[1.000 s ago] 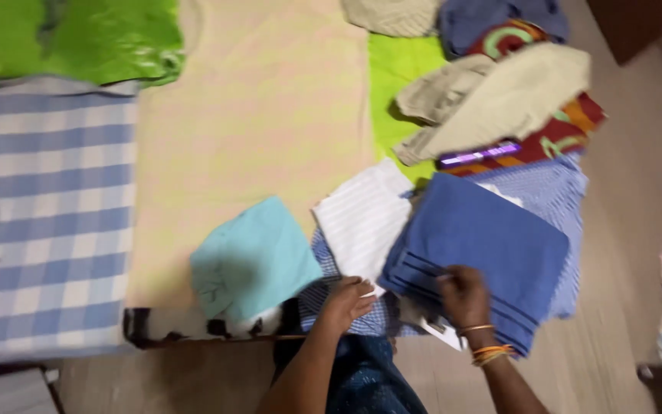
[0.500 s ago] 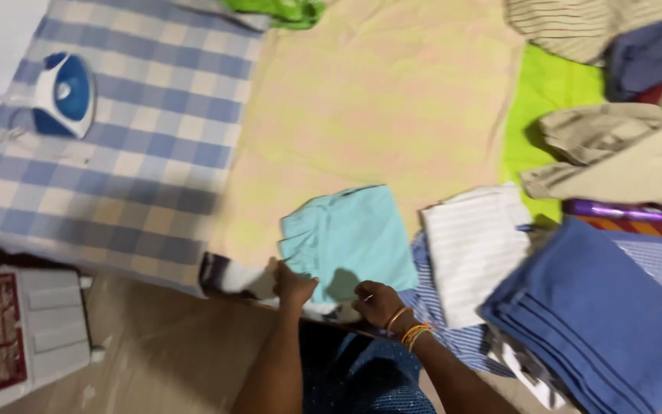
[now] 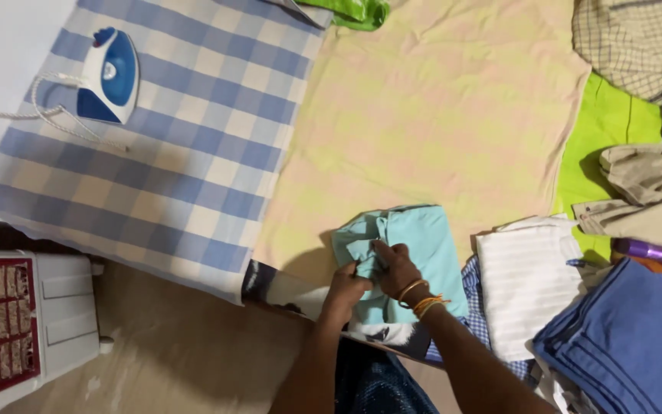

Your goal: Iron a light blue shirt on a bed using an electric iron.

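- Both hands are on the folded light-blue cloth, which sits low in the middle of the frame, on the near edge of the pale yellow sheet.
- Left hand is at the cloth's lower left corner, its grip curled tight around a bunched bit of the fabric.
- Right hand, the one with the orange bangles on the wrist, lies on top of the cloth, fingers pinching a fold near its upper left.
- Just right of the cloth there's a folded white striped cloth, and further right, in the lower right corner, a stack of folded blue towels.
- A blue-and-white checked cloth covers the left half of the frame, touching the yellow sheet along its edge.
- A blue-and-white iron stands on the checked cloth in the upper left, its cord trailing off to the left edge.
- A bright green cloth peeks out on the right, with beige clothes lying on it.
- Lower left corner has a white box-like appliance with a reddish grille on the floor.
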